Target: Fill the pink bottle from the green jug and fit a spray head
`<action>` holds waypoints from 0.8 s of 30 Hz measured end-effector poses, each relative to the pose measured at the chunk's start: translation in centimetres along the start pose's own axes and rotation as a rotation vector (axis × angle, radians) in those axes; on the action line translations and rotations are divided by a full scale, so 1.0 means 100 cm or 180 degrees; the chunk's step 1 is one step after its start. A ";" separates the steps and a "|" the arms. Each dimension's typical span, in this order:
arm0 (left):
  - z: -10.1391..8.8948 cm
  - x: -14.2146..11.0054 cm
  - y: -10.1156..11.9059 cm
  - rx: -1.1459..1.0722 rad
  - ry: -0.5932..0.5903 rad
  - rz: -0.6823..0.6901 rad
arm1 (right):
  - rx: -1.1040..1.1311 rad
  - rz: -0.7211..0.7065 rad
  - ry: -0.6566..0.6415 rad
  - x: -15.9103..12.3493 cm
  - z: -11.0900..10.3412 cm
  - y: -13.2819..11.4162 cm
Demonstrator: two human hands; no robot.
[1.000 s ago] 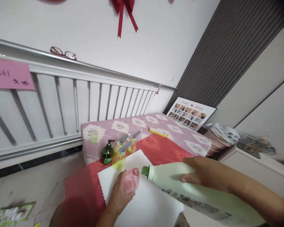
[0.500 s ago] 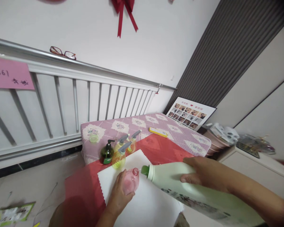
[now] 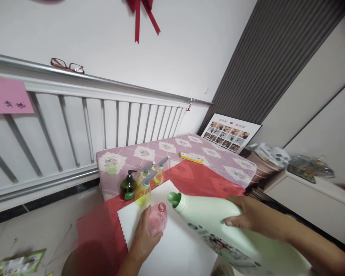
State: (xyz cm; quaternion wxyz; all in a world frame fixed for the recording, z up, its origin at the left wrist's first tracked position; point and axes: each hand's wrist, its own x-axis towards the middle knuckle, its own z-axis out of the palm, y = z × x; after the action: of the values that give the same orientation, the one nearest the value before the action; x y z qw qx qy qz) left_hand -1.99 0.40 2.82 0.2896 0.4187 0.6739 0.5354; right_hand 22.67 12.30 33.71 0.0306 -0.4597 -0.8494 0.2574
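Note:
Wrapped round a small clear pink bottle (image 3: 157, 220), my left hand (image 3: 143, 234) keeps it above a white sheet with a scalloped edge (image 3: 184, 245). The bottle has no cap and its mouth faces up. My right hand (image 3: 244, 214) grips a large pale green detergent bottle (image 3: 209, 211), which lies tilted on its side. Its green spout (image 3: 174, 199) points at the pink bottle, a small gap apart from its mouth. No stream shows between them. Beyond my left hand stand several yellow spray bottles (image 3: 143, 191) with grey triggers and a dark green pump bottle (image 3: 128, 186).
A red cloth (image 3: 195, 174) partly covers the patterned tablecloth (image 3: 166, 147). On it lie a yellow flat pack (image 3: 191, 157) and a pale green cap (image 3: 112, 169). A white radiator (image 3: 103, 119) runs behind. A photo board (image 3: 230, 132) and a cabinet (image 3: 299, 203) stand at the right.
The green bottle's spout has risen, its label now showing more. It has drawn slightly back from the pink bottle's mouth, which stays in my left hand. The whole view has shifted a little.

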 end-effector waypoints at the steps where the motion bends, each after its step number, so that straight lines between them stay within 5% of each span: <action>1: 0.001 0.000 -0.001 0.0018 0.0043 0.0016 | 0.0342 -0.0020 -0.0177 0.000 -0.002 0.004; 3: 0.002 0.000 -0.003 0.0056 0.0073 0.0027 | 0.0864 0.0041 -0.0252 0.001 -0.004 0.010; 8: 0.004 0.001 -0.011 0.0255 0.0220 0.0183 | 0.1427 0.0239 0.0645 0.006 0.014 0.020; 19: 0.018 0.008 -0.050 0.0628 0.0797 0.0858 | 0.2373 0.0205 0.2266 0.045 0.165 0.041; 24: 0.023 0.012 -0.071 0.0640 0.0989 0.1478 | 0.2584 0.0336 0.2023 0.040 0.215 0.044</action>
State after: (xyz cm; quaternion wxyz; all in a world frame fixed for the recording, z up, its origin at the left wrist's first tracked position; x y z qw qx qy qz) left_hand -2.49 2.01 -4.54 0.0099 0.5013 0.6460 0.5756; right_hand 17.59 8.64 12.31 0.4499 -0.5085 -0.6055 0.4151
